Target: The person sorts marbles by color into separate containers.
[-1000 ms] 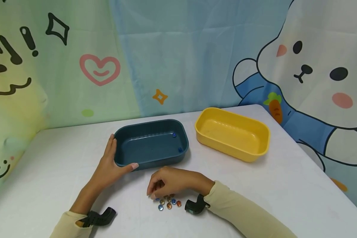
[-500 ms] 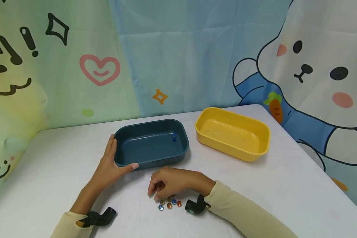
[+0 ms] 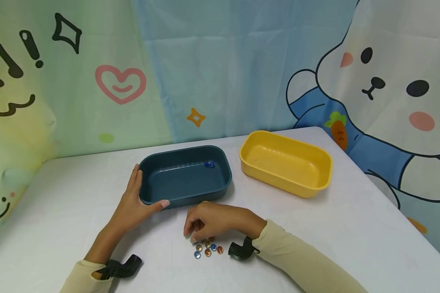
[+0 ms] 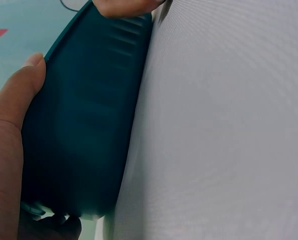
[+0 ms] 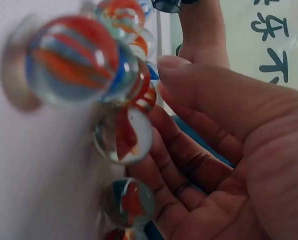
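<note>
In the head view my left hand (image 3: pixel 133 209) grips the near left corner of a dark teal bin (image 3: pixel 192 201), thumb along the front rim and fingers against the left end. The left wrist view shows that thumb (image 4: pixel 33 75) at the rim. Two blue marbles (image 3: pixel 209 164) lie in the bin. My right hand (image 3: pixel 218 221) is low over a cluster of glass marbles (image 3: pixel 207 252), fingers bent down. In the right wrist view its thumb tip (image 5: pixel 173 64) and bent fingers are beside a blue marble (image 5: pixel 153 71); I cannot tell whether they pinch it.
A yellow bin (image 3: pixel 286 162) stands to the right of the teal one on the white tablecloth (image 3: pixel 315 244). Behind the table hangs a printed cloth backdrop (image 3: pixel 220 69). Black wrist cameras (image 3: pixel 122 266) are on both forearms.
The two blue marbles in the bin have rolled left and now lie side by side. My right hand has shifted slightly to the right over the cluster. The left hand stays on the bin.
</note>
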